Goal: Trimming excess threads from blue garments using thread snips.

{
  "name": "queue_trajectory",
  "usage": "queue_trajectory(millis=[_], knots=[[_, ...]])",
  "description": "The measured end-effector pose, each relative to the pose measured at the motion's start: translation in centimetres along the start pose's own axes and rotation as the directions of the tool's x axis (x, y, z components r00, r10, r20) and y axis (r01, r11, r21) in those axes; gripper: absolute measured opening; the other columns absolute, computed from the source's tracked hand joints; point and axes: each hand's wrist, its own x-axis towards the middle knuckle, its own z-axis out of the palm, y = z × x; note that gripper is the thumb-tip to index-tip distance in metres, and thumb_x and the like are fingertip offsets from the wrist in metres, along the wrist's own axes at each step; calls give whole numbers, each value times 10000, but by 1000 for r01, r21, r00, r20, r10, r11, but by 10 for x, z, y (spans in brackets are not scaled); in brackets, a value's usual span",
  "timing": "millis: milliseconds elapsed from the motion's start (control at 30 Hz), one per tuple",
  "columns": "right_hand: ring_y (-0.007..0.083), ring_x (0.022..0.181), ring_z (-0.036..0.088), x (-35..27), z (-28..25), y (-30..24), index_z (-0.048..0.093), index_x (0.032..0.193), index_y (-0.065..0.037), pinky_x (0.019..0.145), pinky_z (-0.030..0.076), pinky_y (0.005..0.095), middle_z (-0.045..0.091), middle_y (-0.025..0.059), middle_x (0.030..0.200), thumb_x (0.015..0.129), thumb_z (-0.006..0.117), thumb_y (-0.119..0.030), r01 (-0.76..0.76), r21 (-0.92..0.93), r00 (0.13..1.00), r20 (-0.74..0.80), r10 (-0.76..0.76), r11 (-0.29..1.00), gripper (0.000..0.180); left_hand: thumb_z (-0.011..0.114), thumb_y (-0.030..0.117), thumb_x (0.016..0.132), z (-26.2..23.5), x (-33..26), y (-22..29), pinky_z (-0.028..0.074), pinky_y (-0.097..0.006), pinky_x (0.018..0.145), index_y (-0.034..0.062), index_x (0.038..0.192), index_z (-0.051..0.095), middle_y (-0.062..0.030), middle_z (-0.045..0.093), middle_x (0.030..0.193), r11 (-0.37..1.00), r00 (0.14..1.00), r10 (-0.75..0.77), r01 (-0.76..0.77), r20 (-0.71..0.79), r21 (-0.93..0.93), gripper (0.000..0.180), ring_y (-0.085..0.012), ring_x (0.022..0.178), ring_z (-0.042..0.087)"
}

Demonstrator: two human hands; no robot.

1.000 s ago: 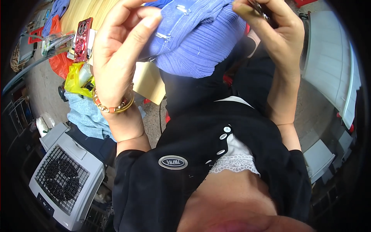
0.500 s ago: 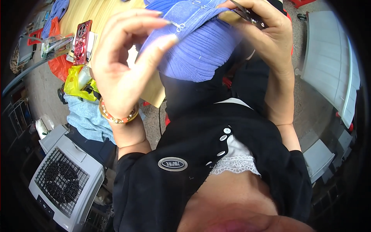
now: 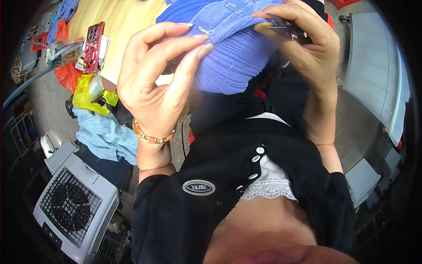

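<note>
upper centre, left hand [image 3: 154,83] pinches the blue ribbed knit [image 3: 237,72], right hand [image 3: 315,49] grips dark metal snips [image 3: 286,31] beside it; one slip could nick the ribs!

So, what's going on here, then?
A person is handling a ribbed blue knit with both bare hands. The left hand pinches its edge between the fingers, close to one of the small white loops on the band. The right hand holds a small, pointed metal tool, apparently snips, beside the same band. Whether the tool touches the fabric, I can't tell.
</note>
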Motion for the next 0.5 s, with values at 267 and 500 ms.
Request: queue_trajectory(millis=[267, 500], knots=[[107, 623, 530, -1, 1, -4, 686, 896, 10, 549, 386, 229, 614, 52, 750, 726, 763, 4, 37, 63, 999, -19, -36, 997, 187, 723, -42, 752, -1, -3, 0, 480, -259, 790, -16, 885, 694, -122, 643, 989, 989, 995, -103, 104, 8, -105, 139, -168, 906, 609], [103, 615, 519, -4, -4, -3, 685, 907, 13, 538, 369, 228, 602, 48, 740, 728, 749, 19, 28, 18, 999, 34, -29, 999, 190, 715, -2, 777, 0, 0, -7, 474, -228, 701, 4, 845, 673, -87, 661, 913, 968, 986, -162, 150, -48, -199, 79, -127, 801, 607]])
